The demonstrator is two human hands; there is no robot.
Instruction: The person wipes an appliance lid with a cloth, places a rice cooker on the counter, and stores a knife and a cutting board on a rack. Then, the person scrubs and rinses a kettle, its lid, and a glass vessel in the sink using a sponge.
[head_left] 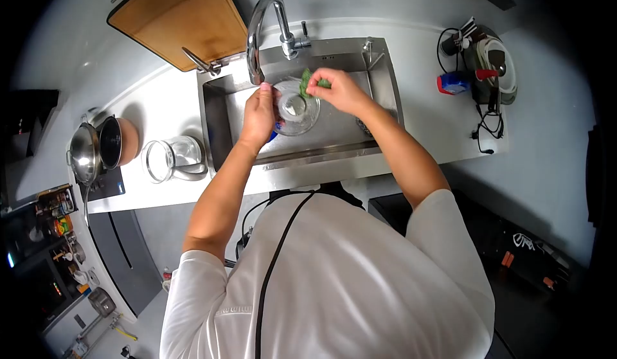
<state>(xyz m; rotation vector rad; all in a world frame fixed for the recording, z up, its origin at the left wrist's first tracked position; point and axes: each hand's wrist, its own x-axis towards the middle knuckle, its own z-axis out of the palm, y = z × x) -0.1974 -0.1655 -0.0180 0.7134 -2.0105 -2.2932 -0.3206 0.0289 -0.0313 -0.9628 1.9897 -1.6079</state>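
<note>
Over the steel sink (pixel 215 118), my left hand (pixel 259 116) grips the left rim of a clear, round, bowl-like vessel (pixel 307 121), thumb on top. Whether it is glass or plastic I cannot tell. My right hand (pixel 335 90) pinches a crumpled green scouring pad (pixel 304 81) at the vessel's upper right edge. A small patch of blue (pixel 274 135) shows below the vessel, beside my left hand; what it belongs to is unclear. The chrome faucet (pixel 256 50) arches just above my left hand, and no water stream can be made out.
A wooden cutting board (pixel 177 18) leans behind the sink at the left. Left of the sink stand a glass pitcher (pixel 183 150), a pot (pixel 122 142) and a lidded steel pan (pixel 84 153). On the right counter are a blue-and-red object (pixel 454 83) and black cords (pixel 490 124).
</note>
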